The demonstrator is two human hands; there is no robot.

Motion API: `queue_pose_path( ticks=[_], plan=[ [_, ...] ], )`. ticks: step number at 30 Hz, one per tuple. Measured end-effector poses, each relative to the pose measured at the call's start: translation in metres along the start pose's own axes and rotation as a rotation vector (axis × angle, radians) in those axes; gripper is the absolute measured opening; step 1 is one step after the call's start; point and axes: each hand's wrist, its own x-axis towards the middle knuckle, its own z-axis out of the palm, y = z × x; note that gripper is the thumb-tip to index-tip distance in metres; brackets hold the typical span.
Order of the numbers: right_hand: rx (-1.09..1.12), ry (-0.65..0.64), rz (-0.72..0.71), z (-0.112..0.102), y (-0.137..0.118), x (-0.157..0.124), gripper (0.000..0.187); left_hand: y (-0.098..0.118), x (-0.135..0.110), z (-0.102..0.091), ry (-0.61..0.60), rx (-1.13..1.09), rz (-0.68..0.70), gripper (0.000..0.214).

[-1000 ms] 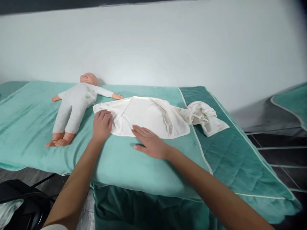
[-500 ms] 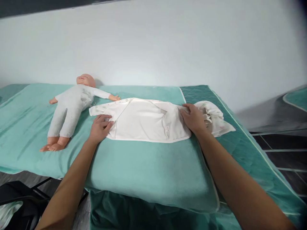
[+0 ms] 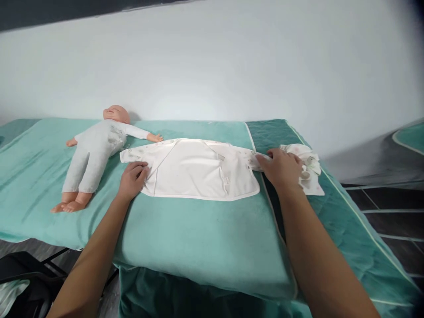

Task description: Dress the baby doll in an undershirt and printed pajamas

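A white baby shirt (image 3: pixel 188 172) lies spread flat on the green bed, with small prints along its sleeves. At its left side, just below the left sleeve, my left hand (image 3: pixel 133 180) has its fingers curled on the cloth's edge. My right hand (image 3: pixel 281 170) is closed over the shirt's right sleeve, with the thumb toward the body of the shirt; the palm hides the sleeve's end. Right beside that hand sits a crumpled white printed cloth (image 3: pixel 309 165), partly covered by the fingers.
A baby doll (image 3: pixel 96 145) in a white suit lies on its back at the left, one hand close to the shirt's left sleeve. The green bed (image 3: pixel 198 238) meets a white wall (image 3: pixel 212 66). A black chair (image 3: pixel 26 278) stands at the lower left.
My right hand has moved right along the shirt, and the right sleeve now stretches out. The crumpled cloth has bunched up farther right. My left hand stays at the shirt's left side.
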Motion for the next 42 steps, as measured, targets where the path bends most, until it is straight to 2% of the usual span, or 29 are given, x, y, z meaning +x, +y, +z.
queue_pose_path(
  ticks=[2,4,9,12,17,20,22,24,30,37,39,42],
  plan=[
    [-0.024,-0.057,-0.039,-0.001,-0.007,0.000,0.030,-0.001,0.000,0.000,-0.001,-0.005,0.006,0.039],
    [-0.007,-0.059,-0.094,0.000,-0.014,0.004,0.027,-0.001,0.000,0.000,0.001,-0.007,0.002,0.039],
    [0.066,0.121,-0.082,0.002,-0.023,0.019,0.033,-0.002,0.001,0.001,0.002,0.003,-0.013,0.037],
    [0.197,0.143,-0.182,0.000,-0.029,0.015,0.039,-0.002,0.001,0.002,0.005,0.010,-0.009,0.036],
    [0.464,-0.017,-0.470,-0.004,-0.075,-0.015,0.045,0.000,0.002,0.003,0.009,0.027,-0.038,0.033],
    [0.396,-0.180,-0.583,0.003,-0.105,-0.033,0.057,0.001,0.002,0.002,0.009,0.034,-0.042,0.032],
    [0.320,-0.286,-0.642,0.009,-0.115,-0.040,0.063,0.002,0.002,0.002,0.010,0.043,-0.040,0.033],
    [0.278,-0.344,-0.687,0.013,-0.117,-0.044,0.064,0.001,0.002,0.003,0.005,0.052,-0.034,0.034],
    [0.284,-0.354,-0.687,0.015,-0.111,-0.043,0.062,-0.003,0.001,0.005,0.014,0.048,-0.036,0.033],
    [0.294,-0.263,-0.664,0.017,-0.114,-0.053,0.055,0.004,-0.007,0.002,0.054,0.082,-0.019,0.028],
    [0.292,-0.241,-0.640,0.016,-0.108,-0.060,0.056,0.011,-0.014,-0.002,0.072,0.040,-0.050,0.031],
    [0.286,-0.226,-0.663,0.013,-0.098,-0.067,0.059,0.021,-0.027,-0.016,0.072,-0.150,-0.167,0.033]
  ],
)
